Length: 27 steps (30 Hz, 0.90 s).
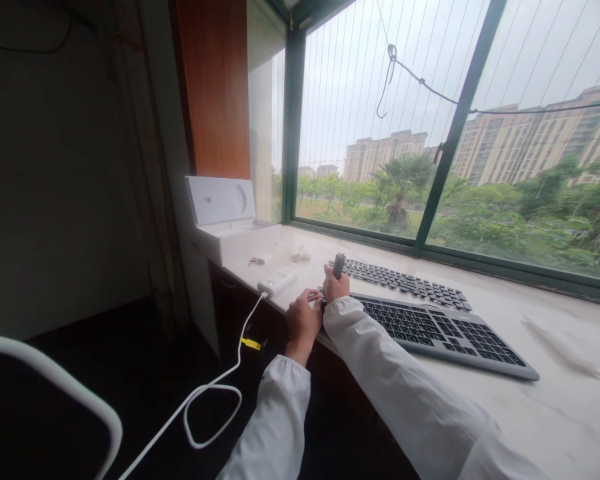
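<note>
My right hand is closed around a small dark stick-shaped object, held upright over the left end of the near grey keyboard. My left hand is just below and left of it, fingers curled near the keyboard's left edge; what it pinches is too small to tell. Both arms wear white sleeves. A second dark keyboard lies farther back on the white windowsill counter.
An open white box stands at the counter's left end. A white power bank lies near the edge, its white cable hanging and looping to the floor. A white chair rim is at lower left. A large window runs behind.
</note>
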Available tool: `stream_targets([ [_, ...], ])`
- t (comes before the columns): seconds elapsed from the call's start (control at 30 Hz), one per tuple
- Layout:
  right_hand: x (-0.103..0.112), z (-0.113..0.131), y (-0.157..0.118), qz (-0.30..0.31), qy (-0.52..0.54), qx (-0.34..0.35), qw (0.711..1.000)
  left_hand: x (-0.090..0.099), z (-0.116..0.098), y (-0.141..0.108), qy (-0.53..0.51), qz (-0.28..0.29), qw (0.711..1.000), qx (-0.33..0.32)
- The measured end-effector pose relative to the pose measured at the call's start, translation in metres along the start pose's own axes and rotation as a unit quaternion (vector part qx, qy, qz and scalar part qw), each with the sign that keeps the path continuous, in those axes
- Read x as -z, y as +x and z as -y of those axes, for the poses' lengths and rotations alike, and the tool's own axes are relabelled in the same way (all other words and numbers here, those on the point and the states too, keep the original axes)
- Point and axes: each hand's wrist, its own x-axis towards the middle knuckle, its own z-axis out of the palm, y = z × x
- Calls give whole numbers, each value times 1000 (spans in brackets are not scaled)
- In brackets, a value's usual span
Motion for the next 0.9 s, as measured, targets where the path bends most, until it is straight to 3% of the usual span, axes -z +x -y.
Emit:
stream_targets([
  [0.17, 2, 6, -3, -16, -1, 3, 1000, 1, 0, -1, -3, -4, 1000, -8],
  [0.37, 2, 14, -12, 16, 9, 51, 999, 1, 1, 0, 1, -3, 1000, -16],
  [0.5, -1, 18, -12, 39, 110, 22, 993, -1, 2, 0, -8, -6, 1000, -20],
  [0.67, 8, 28, 4, 16, 273, -56, 960, -2, 3, -1, -21, -7, 1000, -15],
  [0.77, 18, 32, 14, 28, 307, -123, 943, -2, 3, -1, -20, -11, 999, -22],
  [0.9, 19, 30, 14, 57, 309, -131, 940, -3, 6, -1, -18, -7, 1000, -24],
])
